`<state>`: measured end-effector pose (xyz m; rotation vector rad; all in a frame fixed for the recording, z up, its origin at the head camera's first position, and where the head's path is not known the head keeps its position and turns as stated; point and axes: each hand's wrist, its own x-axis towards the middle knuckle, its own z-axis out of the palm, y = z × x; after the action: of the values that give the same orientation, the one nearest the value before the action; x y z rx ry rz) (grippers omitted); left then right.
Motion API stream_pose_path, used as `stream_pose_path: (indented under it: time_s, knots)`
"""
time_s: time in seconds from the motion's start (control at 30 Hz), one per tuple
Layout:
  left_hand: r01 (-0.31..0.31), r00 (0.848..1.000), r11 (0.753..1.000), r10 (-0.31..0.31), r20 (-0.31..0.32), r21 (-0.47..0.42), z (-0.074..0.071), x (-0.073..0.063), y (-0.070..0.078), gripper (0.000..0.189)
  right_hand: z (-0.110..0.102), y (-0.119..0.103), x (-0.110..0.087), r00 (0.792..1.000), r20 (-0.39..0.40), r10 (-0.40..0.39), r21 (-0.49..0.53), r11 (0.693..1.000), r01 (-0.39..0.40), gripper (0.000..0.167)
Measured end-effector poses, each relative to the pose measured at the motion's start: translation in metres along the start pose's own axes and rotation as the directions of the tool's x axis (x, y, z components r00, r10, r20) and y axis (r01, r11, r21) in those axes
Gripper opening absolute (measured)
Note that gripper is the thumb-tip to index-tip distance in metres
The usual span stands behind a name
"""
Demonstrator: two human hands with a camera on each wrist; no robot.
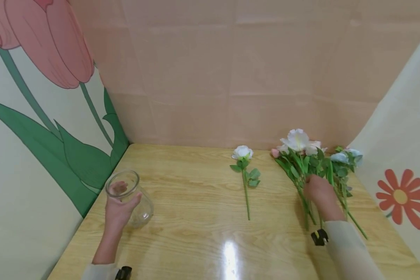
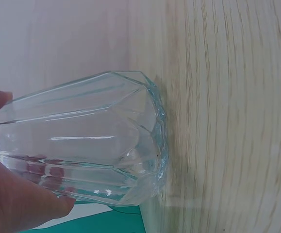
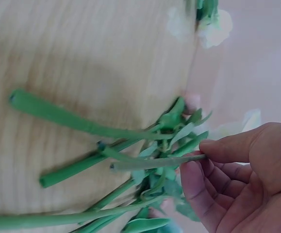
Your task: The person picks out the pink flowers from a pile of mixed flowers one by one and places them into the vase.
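On the left of the table, my left hand grips a clear glass vase near its rim, thumb on one side and fingers round the other. In the left wrist view the faceted vase has its thick base right at the tabletop. Over on the right, my right hand reaches into a bunch of artificial flowers with white and pink blooms. The right wrist view shows thumb and forefinger pinching one thin green flower stem; which bloom it carries is hidden.
A single white rose lies mid-table, its stem towards me. Pale blue flowers lie at the right beside the bunch. Behind the wooden table hangs a pink backdrop; printed sheets flank both sides.
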<state>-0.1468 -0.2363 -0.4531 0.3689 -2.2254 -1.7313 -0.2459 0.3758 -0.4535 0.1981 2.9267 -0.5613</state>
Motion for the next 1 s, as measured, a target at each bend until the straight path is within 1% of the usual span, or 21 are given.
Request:
stream_pose_path:
  time_s: [0.07,0.17,0.3,0.4,0.43,0.57,0.7,0.8,1.0]
  knots:
    - [-0.001,1.000,1.000,0.001,0.004,-0.006,0.000,0.000,0.000,0.071,-0.001,-0.006,-0.001,1.000,-0.007,-0.015,-0.014,1.000,0.015,0.025]
    - [-0.005,1.000,1.000,0.005,0.008,-0.010,0.001,-0.001,0.000,0.072,-0.003,-0.016,-0.002,0.999,-0.018,-0.037,-0.039,0.999,0.037,0.028]
    - [-0.015,1.000,1.000,0.015,0.008,-0.017,0.002,-0.002,0.000,0.071,-0.004,-0.030,-0.003,0.997,-0.049,-0.066,-0.062,0.996,0.063,0.022]
    - [-0.022,1.000,1.000,0.022,0.001,-0.022,0.003,-0.002,0.000,0.071,-0.004,-0.039,-0.004,0.995,-0.058,-0.083,-0.053,0.995,0.080,0.019]
    - [-0.023,1.000,0.999,0.023,-0.002,-0.023,0.004,-0.003,0.000,0.071,-0.003,-0.042,-0.004,0.995,-0.055,-0.086,-0.048,0.995,0.083,0.017]
    - [-0.025,1.000,1.000,0.025,-0.002,-0.015,0.005,-0.003,0.001,0.072,-0.001,-0.054,-0.006,0.993,-0.051,-0.103,-0.050,0.994,0.101,0.020]
    - [-0.031,1.000,0.999,0.031,0.005,-0.009,0.005,-0.004,0.002,0.073,0.004,-0.065,-0.008,0.994,-0.036,-0.102,-0.053,0.994,0.100,0.033]
    - [-0.035,0.999,0.999,0.035,0.007,-0.008,0.006,-0.005,0.002,0.072,0.008,-0.073,-0.008,0.995,-0.015,-0.100,-0.052,0.994,0.099,0.037]
    - [-0.017,1.000,1.000,0.018,0.025,-0.013,0.006,-0.006,0.003,0.072,0.016,-0.086,-0.008,0.993,0.022,-0.119,-0.044,0.992,0.119,0.036]
